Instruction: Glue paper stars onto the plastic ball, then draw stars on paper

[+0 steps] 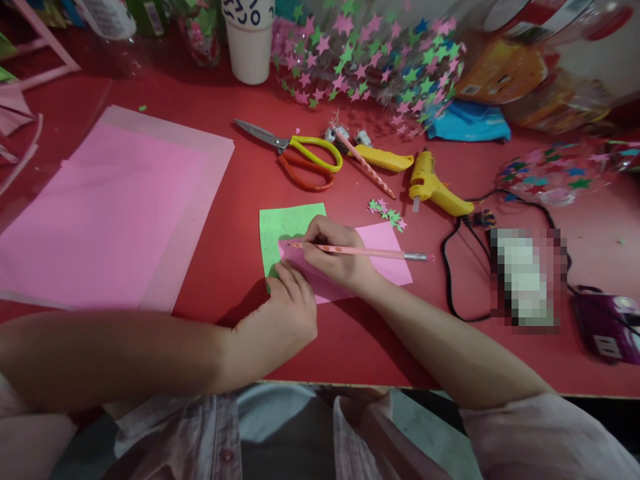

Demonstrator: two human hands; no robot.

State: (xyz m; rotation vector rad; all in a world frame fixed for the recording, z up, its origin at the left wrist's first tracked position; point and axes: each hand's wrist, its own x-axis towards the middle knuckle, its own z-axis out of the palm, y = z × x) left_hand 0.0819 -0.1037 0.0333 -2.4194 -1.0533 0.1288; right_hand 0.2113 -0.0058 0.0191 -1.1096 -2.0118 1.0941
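Observation:
My right hand is closed around a pink spotted pencil, its tip resting near the left edge of a small pink paper. That paper lies partly over a green paper, which bears faint pencil outlines. My left hand is closed, bent fingers together, pressing on the left side of the pink paper where it overlaps the green one. Part of both papers is hidden under my hands. Just beyond the pink paper lies a cluster of small green and pink paper stars.
Large pink sheets lie at left. Scissors, a second pink pencil, a yellow-handled tool and a yellow glue gun with a black cord lie beyond my hands. A white cup and star-filled clear containers stand behind.

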